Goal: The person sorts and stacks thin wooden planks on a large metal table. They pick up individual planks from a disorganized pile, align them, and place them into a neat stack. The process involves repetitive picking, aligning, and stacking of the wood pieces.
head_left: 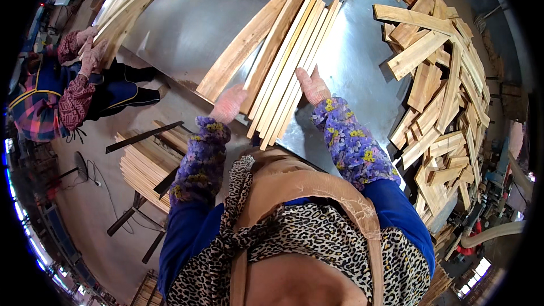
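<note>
In the middle of the metal table a row of several narrow wooden slats (pixel 292 68) stands on edge, side by side, their near ends uneven. To the left of the row, one wider board (pixel 243 45) lies flat, with a gap between them. My left hand (pixel 229 103), in a pinkish glove, is at the near left end of the row, its fingers stretched toward the outermost slat. On the other side, my right hand (pixel 313 86) touches the right face of the row, thumb and fingers apart. Neither hand is wrapped round a slat.
A large loose heap of wooden boards (pixel 447 90) covers the table's right side. At left, a co-worker's gloved hands (pixel 90 51) hold a bundle of long slats (pixel 133 0). Stacked boards (pixel 147 161) rest on a dark metal stand beyond the table (pixel 187 17) edge.
</note>
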Demonstrator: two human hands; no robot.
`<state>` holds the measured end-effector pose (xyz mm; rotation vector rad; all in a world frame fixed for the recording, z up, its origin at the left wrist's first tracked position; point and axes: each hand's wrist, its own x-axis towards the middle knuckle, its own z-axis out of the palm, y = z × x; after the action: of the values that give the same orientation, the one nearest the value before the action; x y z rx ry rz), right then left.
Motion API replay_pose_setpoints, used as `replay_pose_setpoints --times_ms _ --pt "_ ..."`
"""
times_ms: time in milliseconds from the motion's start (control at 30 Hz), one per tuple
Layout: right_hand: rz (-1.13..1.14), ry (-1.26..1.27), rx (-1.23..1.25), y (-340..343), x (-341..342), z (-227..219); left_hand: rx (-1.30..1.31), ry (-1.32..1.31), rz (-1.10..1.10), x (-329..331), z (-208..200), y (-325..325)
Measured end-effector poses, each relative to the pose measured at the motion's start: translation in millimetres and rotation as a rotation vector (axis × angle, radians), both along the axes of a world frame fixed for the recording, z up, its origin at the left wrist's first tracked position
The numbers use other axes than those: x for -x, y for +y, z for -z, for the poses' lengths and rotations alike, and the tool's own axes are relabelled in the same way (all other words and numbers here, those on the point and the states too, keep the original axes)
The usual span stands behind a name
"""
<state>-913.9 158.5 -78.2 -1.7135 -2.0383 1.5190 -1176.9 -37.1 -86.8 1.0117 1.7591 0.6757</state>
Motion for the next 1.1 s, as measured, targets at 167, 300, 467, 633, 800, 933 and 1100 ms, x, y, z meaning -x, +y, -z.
replay_pose_setpoints --times_ms 167,300,467,633,800,933,1100 --pt "0.069 0.079 0.021 -2.7 15.7 13.4 -0.016 -0.143 -0.097 -8.8 -31.8 20.1" --pt "0.083 0.016 0.12 -15.7 47.4 -30.9 0.072 0.063 0.06 3.0 -75.4 32.8" --pt "0.079 0.064 0.141 -27.6 89.0 -5.4 0.132 0.592 0.071 38.7 -77.7 36.9" --pt "0.194 0.263 0.016 -38.7 81.6 -0.5 0.066 0.534 0.096 64.3 -61.7 31.6" --pt "0.325 -0.019 0.141 -37.0 45.1 -28.4 -0.032 0.574 0.155 23.2 -80.7 14.6" --pt "0.532 0.355 0.057 -61.6 -0.2 -32.3 -0.205 0.523 0.343 -52.0 -150.7 42.2" --pt "0.421 0.533 0.188 -70.1 18.8 -72.8 -0.066 0.545 0.471 -102.4 -112.5 48.3"
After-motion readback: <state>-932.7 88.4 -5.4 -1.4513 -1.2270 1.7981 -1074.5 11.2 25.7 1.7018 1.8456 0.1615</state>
